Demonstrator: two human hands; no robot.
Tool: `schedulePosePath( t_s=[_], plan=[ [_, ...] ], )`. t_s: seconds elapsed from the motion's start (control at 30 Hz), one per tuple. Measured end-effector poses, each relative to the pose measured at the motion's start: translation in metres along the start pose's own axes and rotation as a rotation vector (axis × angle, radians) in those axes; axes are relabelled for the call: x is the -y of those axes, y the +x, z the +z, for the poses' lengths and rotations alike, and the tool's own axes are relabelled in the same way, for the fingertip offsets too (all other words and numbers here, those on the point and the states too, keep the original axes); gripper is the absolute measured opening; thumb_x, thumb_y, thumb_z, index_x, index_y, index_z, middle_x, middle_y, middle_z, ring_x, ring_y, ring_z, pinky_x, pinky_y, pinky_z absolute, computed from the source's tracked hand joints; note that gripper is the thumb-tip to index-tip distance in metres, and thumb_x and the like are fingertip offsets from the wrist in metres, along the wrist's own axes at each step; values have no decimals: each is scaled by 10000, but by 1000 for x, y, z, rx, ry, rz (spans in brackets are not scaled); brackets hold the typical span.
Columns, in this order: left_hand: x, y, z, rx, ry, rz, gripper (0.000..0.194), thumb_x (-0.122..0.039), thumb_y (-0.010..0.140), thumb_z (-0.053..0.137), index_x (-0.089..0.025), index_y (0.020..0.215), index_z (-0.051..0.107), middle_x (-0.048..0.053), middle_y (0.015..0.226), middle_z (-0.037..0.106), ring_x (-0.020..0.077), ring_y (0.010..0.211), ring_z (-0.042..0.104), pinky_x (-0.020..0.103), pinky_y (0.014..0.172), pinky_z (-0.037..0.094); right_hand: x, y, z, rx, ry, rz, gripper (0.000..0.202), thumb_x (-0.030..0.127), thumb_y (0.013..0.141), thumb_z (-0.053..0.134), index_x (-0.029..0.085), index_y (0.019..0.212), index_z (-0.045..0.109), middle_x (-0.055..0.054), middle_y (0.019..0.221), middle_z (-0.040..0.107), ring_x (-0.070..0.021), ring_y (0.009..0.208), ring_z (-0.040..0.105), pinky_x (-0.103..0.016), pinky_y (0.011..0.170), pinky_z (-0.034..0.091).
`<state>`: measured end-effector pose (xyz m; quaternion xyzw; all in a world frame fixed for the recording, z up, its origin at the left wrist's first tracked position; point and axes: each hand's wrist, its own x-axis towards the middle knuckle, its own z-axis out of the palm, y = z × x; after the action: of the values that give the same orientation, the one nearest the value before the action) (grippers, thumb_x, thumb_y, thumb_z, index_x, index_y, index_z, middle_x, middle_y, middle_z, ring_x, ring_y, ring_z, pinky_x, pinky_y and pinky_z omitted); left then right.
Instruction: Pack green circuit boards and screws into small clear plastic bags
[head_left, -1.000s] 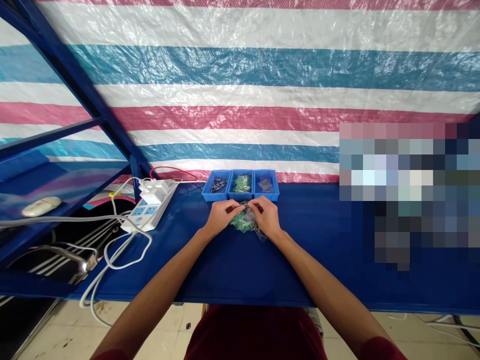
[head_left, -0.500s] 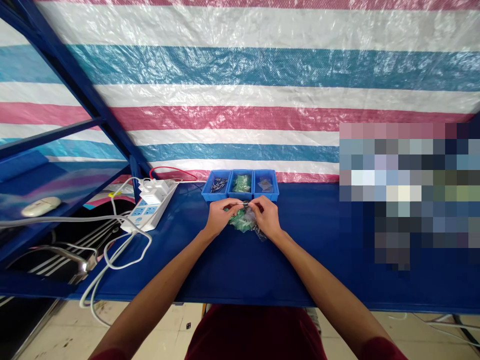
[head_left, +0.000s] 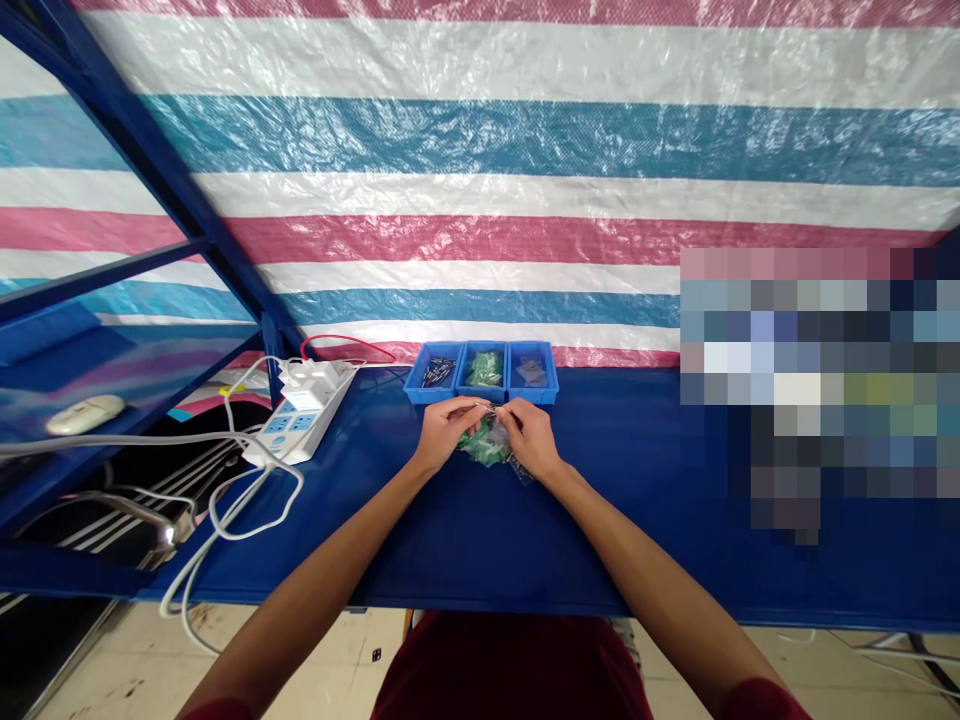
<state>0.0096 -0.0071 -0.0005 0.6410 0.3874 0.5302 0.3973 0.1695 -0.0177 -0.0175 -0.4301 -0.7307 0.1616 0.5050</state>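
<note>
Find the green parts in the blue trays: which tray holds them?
In the head view, the green parts fill the middle of three blue trays at the bench's back edge, just beyond both hands, with the power strip further left.

The blue tabletop (head_left: 675,520) carries three blue bins (head_left: 481,371); left of them a white power strip (head_left: 300,420), just before them green parts (head_left: 486,447).

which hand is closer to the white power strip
Left. The left hand is on the side of the power strip, with bare blue table between them. The right hand sits farther off, beyond the left hand and the green parts.
</note>
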Motion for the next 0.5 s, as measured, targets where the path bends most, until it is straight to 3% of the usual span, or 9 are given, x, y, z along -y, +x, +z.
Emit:
schedulePosePath(
  t_s=[0.13, 0.23, 0.37, 0.5],
  plan=[
    [-1, 0, 0, 45, 12, 39, 271, -396, 842, 577, -136, 861, 653, 61, 799, 692, 139, 623, 625, 235, 542, 497, -2, 0, 1, -28, -40, 20, 391, 373, 949, 401, 187, 635, 540, -1, 610, 535, -121, 574, 478, -245, 586, 357],
    [3, 0, -4, 70, 182, 105, 270, -405, 853, 566, -153, 860, 662, 43, 759, 687, 135, 613, 615, 250, 601, 506, -1, 0, -1, -73, -61, 34, 413, 383, 954, 383, 186, 630, 545, -2, 601, 536, -122, 572, 475, -248, 592, 360],
    [8, -1, -9, 21, 410, 253, 240, -405, 808, 634, -178, 821, 711, 43, 722, 688, 146, 625, 591, 268, 641, 488, 1, 0, -3, -113, -80, 47, 432, 389, 957, 372, 184, 619, 547, -1, 596, 526, -119, 561, 465, -252, 586, 352],
    [6, 0, -11, -36, 453, 320, 224, -392, 798, 653, -178, 803, 721, 37, 664, 662, 142, 584, 541, 272, 601, 459, 1, -1, -2, -126, -66, 32, 412, 370, 956, 384, 182, 628, 547, -1, 604, 523, -117, 559, 460, -252, 586, 346]
  ],
)
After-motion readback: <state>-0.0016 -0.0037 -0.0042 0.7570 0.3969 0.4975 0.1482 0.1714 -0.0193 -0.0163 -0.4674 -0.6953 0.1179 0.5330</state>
